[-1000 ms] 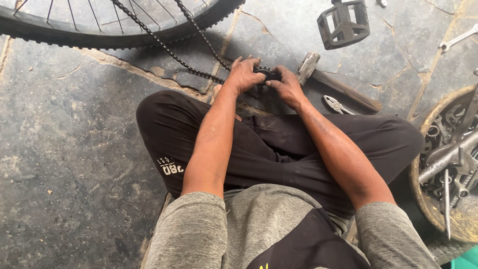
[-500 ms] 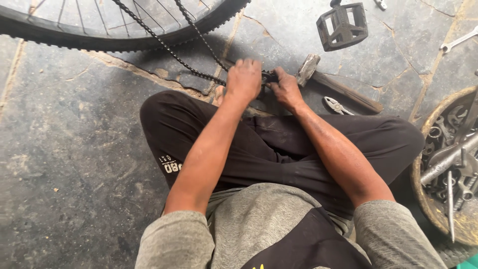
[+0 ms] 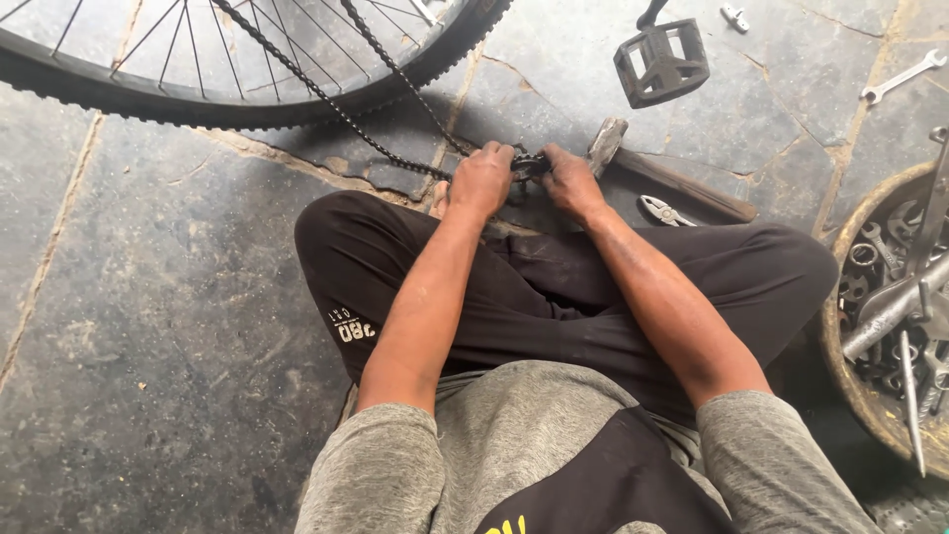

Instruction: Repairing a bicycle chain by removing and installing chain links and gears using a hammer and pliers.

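I sit cross-legged on a stone floor. My left hand (image 3: 481,181) and my right hand (image 3: 570,181) are both closed on a black bicycle chain (image 3: 326,99) just past my shins, the gripped links bunched between them. From there the chain runs up and left across a spoked bicycle wheel (image 3: 237,104) with a knobby tyre. A hammer (image 3: 672,183) with a wooden handle lies just beyond my right hand, its metal head close to my fingers.
Small pliers (image 3: 660,210) lie by the hammer handle. A black bicycle pedal (image 3: 660,61) sits at the top right, and a silver wrench (image 3: 902,77) lies further right. A round rusty pan (image 3: 840,326) at the right edge holds several spanners and tools.
The view has shifted slightly. My hands stay closed on the chain at the same spot, the left one now gripping a little tighter over it.
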